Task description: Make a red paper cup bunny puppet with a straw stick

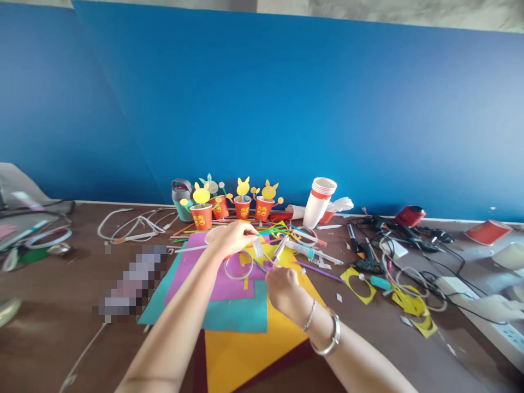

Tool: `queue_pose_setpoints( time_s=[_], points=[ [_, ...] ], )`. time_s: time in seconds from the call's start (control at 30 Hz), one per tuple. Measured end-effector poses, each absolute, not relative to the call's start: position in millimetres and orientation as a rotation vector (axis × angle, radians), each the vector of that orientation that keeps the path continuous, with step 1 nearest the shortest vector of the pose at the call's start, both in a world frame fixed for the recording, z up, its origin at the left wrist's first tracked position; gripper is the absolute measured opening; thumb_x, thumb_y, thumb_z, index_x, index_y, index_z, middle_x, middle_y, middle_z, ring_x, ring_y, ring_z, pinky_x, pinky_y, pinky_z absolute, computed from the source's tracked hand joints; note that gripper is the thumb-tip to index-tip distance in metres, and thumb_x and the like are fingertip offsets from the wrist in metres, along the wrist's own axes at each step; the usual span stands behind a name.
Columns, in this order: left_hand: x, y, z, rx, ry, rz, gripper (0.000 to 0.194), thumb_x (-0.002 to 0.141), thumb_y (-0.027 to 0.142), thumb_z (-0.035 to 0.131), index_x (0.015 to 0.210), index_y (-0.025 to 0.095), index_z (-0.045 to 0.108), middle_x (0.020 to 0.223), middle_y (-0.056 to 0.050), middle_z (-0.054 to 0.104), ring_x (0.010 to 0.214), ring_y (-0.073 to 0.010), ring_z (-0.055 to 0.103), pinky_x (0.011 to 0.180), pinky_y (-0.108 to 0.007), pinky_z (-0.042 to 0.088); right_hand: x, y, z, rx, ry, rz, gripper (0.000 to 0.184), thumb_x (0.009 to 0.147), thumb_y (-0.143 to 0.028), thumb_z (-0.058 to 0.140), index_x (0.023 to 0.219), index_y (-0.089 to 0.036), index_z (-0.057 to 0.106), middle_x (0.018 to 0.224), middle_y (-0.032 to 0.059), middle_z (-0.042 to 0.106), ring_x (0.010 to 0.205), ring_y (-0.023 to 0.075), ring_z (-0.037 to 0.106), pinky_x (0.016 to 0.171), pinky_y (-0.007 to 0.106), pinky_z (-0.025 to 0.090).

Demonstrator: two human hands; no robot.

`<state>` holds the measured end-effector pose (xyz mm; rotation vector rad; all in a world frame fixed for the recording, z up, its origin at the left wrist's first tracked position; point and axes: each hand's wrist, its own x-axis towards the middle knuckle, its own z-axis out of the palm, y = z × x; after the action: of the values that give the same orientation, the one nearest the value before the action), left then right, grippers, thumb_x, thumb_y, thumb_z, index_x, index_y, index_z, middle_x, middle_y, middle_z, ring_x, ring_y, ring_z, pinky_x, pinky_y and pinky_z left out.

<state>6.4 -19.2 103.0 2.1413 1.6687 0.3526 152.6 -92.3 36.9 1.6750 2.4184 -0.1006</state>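
Over the coloured paper, my left hand [235, 238] is closed, with a whitish translucent piece [257, 248] at its fingertips that is too blurred to name. My right hand [282, 287] is curled into a fist just to the right and nearer to me. A thin stick-like thing [269, 260] shows at its fingers; what the fist holds is hidden. A white ring [238, 266] lies below my left hand. Under both hands are overlapping sheets: purple paper [184, 275], teal paper [235, 314] and orange-yellow paper [245, 355].
Red paper cups with yellow animal heads [243, 207] stand at the back beside a grey-green bottle [182, 201]. A stack of white cups [319, 202] leans to their right. Cut yellow scraps [358, 285], a black glue gun [368, 259], cables and a power strip [503, 333] cover the right side.
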Motion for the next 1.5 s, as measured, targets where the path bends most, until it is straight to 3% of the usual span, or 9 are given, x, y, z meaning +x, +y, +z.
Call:
queue_pose_setpoints(
  time_s=[0.17,0.37,0.5,0.67,0.87,1.1,1.27,1.5],
  points=[
    [2,-19,104,2.126,1.582,0.361,0.025,0.085,0.032,0.061,0.101,0.023,0.077,0.103,-0.005,0.078,0.094,-0.0227,0.071,0.081,-0.027,0.050,183,-83,61,1.641,2.317,-0.218,0.026,0.068,-0.002,0.064,0.090,-0.010,0.075,0.085,0.0179,0.075,0.083,0.0296,0.073,0.064,0.031,0.053],
    [-4,-12,97,2.158,1.552,0.314,0.026,0.084,0.037,0.059,0.100,0.024,0.076,0.106,-0.003,0.077,0.097,-0.0240,0.071,0.076,-0.027,0.049,241,-70,79,1.686,2.565,-0.474,0.035,0.073,-0.007,0.059,0.101,-0.021,0.074,0.101,0.0077,0.076,0.092,0.0224,0.068,0.072,0.026,0.046],
    [-6,-13,98,2.173,1.465,0.316,0.026,0.083,0.037,0.060,0.100,0.027,0.076,0.108,0.000,0.077,0.099,-0.0235,0.070,0.077,-0.027,0.048,258,-60,91,1.748,2.625,-0.641,0.035,0.073,-0.012,0.059,0.104,-0.020,0.072,0.090,0.0048,0.074,0.076,0.0177,0.065,0.067,0.026,0.043],
    [-4,-20,106,2.170,1.394,0.351,0.024,0.084,0.034,0.059,0.098,0.027,0.077,0.104,-0.001,0.078,0.094,-0.0229,0.071,0.077,-0.027,0.047,264,-58,102,1.698,2.720,-0.760,0.039,0.068,-0.008,0.059,0.103,-0.021,0.072,0.094,0.0028,0.074,0.079,0.0173,0.065,0.069,0.027,0.045],
    [-1,-25,109,2.168,1.387,0.349,0.021,0.083,0.039,0.063,0.096,0.032,0.079,0.094,0.001,0.078,0.082,-0.0200,0.069,0.070,-0.025,0.046,267,-59,103,1.772,2.759,-0.754,0.040,0.072,-0.007,0.058,0.106,-0.022,0.073,0.102,0.0037,0.075,0.083,0.0178,0.066,0.073,0.028,0.046],
    [6,-30,114,2.281,1.331,0.335,0.023,0.085,0.043,0.064,0.101,0.034,0.078,0.119,0.001,0.068,0.086,-0.0166,0.066,0.073,-0.025,0.045,253,-59,102,1.630,2.833,-0.872,0.041,0.071,-0.006,0.059,0.107,-0.022,0.073,0.090,0.0013,0.073,0.075,0.0143,0.060,0.068,0.026,0.045],
    [11,-31,112,2.245,1.193,0.381,0.018,0.085,0.033,0.064,0.096,0.029,0.078,0.107,-0.001,0.070,0.092,-0.0168,0.065,0.082,-0.024,0.046,252,-60,100,1.565,2.881,-0.899,0.034,0.075,-0.010,0.059,0.102,-0.022,0.075,0.086,0.0004,0.072,0.071,0.0137,0.058,0.064,0.025,0.042],
    [12,-31,106,2.243,1.156,0.433,0.019,0.085,0.036,0.064,0.092,0.025,0.078,0.099,-0.003,0.071,0.089,-0.0176,0.066,0.080,-0.026,0.046,252,-62,102,1.546,2.889,-0.909,0.035,0.075,-0.012,0.059,0.103,-0.024,0.075,0.087,-0.0004,0.073,0.070,0.0138,0.058,0.062,0.025,0.041]
  ],
)
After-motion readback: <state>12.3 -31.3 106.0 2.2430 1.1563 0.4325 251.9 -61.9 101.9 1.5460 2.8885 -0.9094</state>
